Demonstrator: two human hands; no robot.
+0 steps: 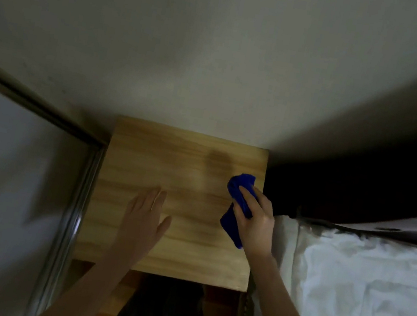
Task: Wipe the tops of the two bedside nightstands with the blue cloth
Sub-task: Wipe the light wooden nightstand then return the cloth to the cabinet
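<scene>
Right hand (257, 216) grips a bunched blue cloth (238, 205) at the right edge of the wooden nightstand (166, 167), centre frame; left hand (146, 213) lies flat, fingers spread, on the top; white bedding (361, 296) lower right.

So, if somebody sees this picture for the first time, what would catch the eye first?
Most likely the blue cloth, the one vivid colour, bunched in the right hand near the right edge of the wooden nightstand top. Next comes the left hand, spread flat and open over the left part of that top. White bedding brightens the right side of the view.
</scene>
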